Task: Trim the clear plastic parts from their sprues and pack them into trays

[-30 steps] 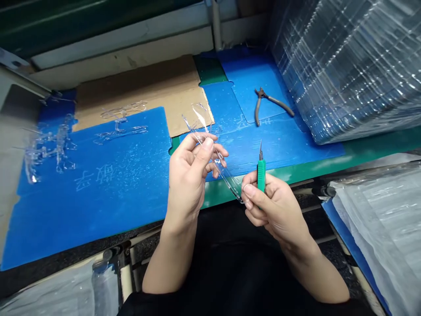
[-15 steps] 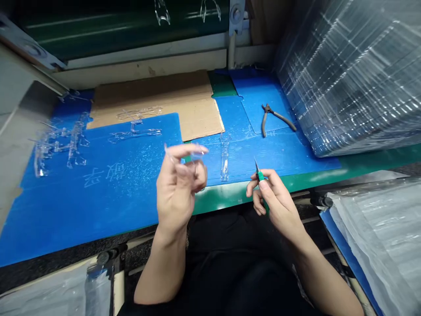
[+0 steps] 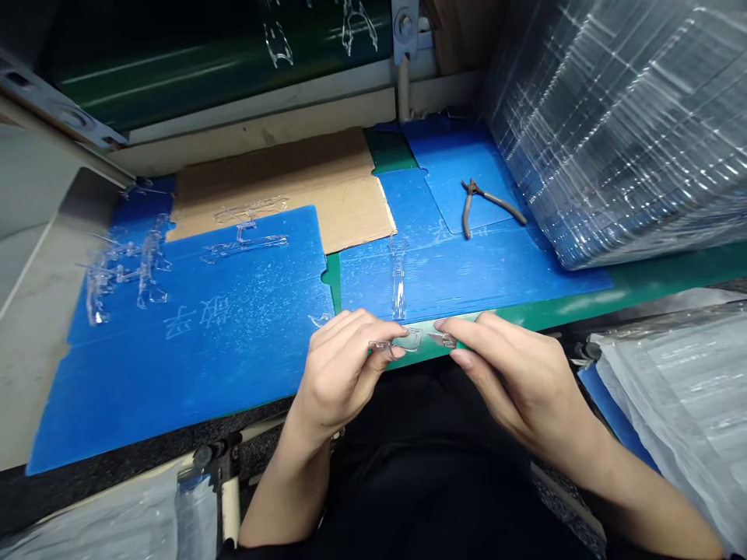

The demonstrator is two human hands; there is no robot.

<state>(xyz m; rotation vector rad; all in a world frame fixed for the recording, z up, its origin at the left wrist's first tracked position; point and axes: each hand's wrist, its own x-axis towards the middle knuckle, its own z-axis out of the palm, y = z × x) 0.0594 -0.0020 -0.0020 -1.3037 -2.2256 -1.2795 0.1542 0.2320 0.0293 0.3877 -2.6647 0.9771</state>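
Observation:
My left hand [image 3: 341, 369] pinches a small clear plastic piece [image 3: 402, 342] at the near edge of the bench. My right hand [image 3: 513, 377] meets it from the right, fingers closed over the green-handled knife [image 3: 458, 340], of which only a sliver of handle and the blade tip show. Both hands nearly touch over the green bench edge [image 3: 583, 299]. A long clear plastic part [image 3: 398, 276] lies on the blue sheet [image 3: 233, 327] just beyond my fingers.
Several clear plastic parts [image 3: 125, 268] lie at the left of the blue sheet, more [image 3: 248, 229] by the cardboard [image 3: 280, 183]. Pliers [image 3: 484, 204] rest at the back right. A big stack of clear trays [image 3: 624, 124] fills the right. Plastic-wrapped bundles [image 3: 682, 397] sit lower right.
The long clear part has left my left hand and lies on the blue sheet. Both hands dropped to the bench edge and came together on a small clear piece.

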